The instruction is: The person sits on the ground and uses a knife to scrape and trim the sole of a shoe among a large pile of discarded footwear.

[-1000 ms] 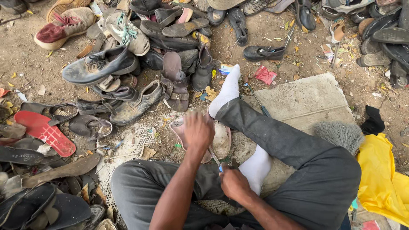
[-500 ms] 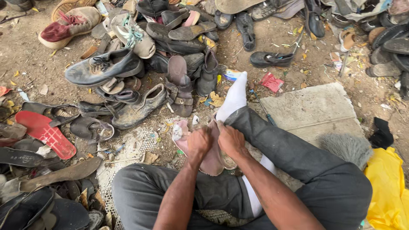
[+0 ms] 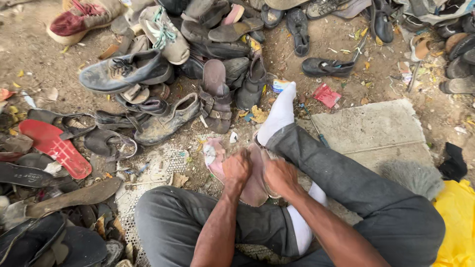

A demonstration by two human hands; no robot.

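A worn pinkish sole (image 3: 255, 180) is gripped over the lap by both hands, left hand (image 3: 236, 168) and right hand (image 3: 279, 174), fingers clenched on it; it is best held firmly, pressed evenly.

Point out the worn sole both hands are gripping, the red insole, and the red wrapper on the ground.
Worn sole (image 3: 255, 185): head view, lower middle of its brown face.
Red insole (image 3: 52, 146): head view, its flat middle.
Red wrapper (image 3: 326, 95): head view, its centre.

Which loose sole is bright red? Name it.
The flat bright red insole, lying far left on the dirt among dark sandals; the worn pinkish-brown sole held in both hands is dull by comparison.
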